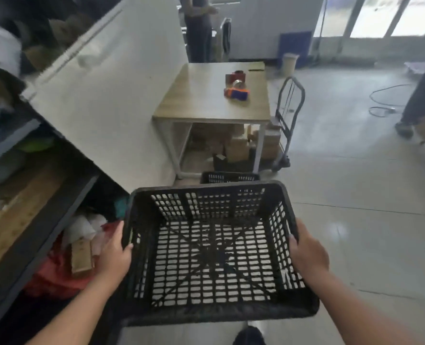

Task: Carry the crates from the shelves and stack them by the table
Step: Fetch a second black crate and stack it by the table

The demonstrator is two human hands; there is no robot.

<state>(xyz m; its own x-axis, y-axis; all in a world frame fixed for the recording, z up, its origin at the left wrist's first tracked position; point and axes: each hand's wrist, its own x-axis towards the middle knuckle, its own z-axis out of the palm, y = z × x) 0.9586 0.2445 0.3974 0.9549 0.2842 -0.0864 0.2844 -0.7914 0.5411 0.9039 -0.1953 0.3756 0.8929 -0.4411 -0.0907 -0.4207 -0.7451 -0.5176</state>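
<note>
I hold an empty black lattice crate level in front of me, above the floor. My left hand grips its left rim and my right hand grips its right rim. Beyond it, a second black crate sits on the floor at the near edge of a wooden-topped table; only its far rim shows. The shelves run along my left, loaded with bags and boxes.
A tape dispenser and an orange-blue item lie on the table. Cardboard boxes are stacked under it. A folding hand cart stands at its right. A person stands behind the table; another is at the far right. A cable lies on the floor.
</note>
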